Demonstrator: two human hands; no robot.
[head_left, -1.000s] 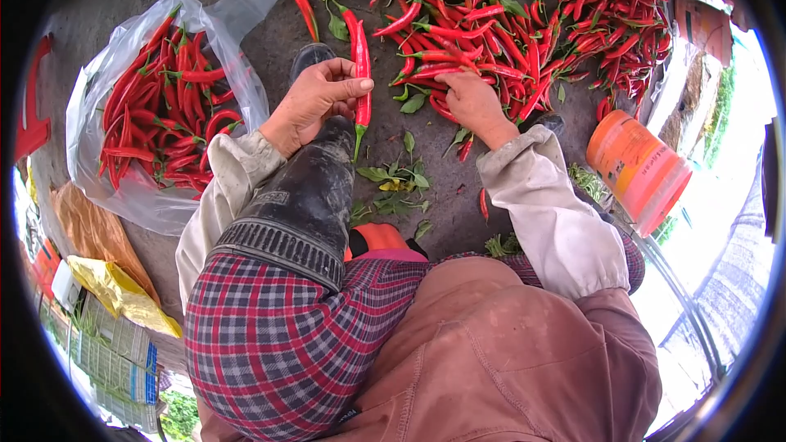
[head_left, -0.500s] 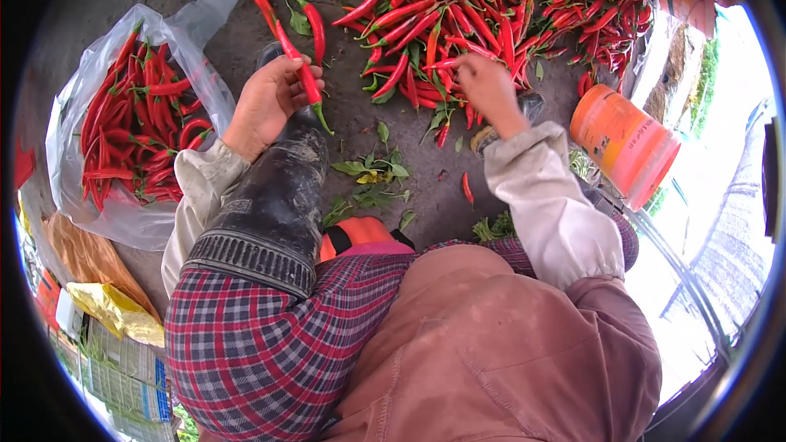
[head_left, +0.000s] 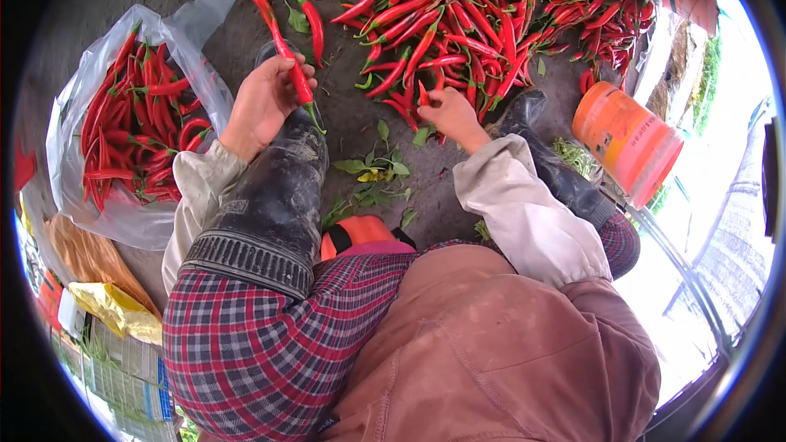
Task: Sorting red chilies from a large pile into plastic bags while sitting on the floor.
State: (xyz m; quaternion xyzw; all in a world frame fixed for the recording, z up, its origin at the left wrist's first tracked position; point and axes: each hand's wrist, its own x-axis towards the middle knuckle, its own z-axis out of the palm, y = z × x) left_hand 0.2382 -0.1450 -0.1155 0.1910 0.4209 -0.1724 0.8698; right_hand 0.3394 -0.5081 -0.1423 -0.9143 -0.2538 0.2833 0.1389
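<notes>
My left hand (head_left: pixel 264 106), above the left boot, pinches a long red chili pepper (head_left: pixel 300 82) between thumb and fingers, its green stem pointing toward me. At the near edge of a large heap of red chilies (head_left: pixel 458 16), the fingers of my right hand (head_left: pixel 453 117) close on a smaller red chili (head_left: pixel 423 93), whose tip sticks up; the rest is hidden by the fingers. To the left of my left hand stands a clear plastic bag (head_left: pixel 67 127) partly filled with red chilies. Loose chilies (head_left: pixel 313 24) lie on the ground just beyond my left hand.
Black rubber boots, left (head_left: pixel 274 188) and right (head_left: pixel 561 180), flank the ground before me. Green leaves (head_left: pixel 372 170) lie between them. An orange bucket (head_left: pixel 626 143) leans at the right. Brown and yellow bags (head_left: pixel 123 309) lie at the lower left.
My right hand has moved left and nearer along the heap's edge, and a small chili now shows at its fingertips. The left hand stays nearly still with its chili. The right boot shows more.
</notes>
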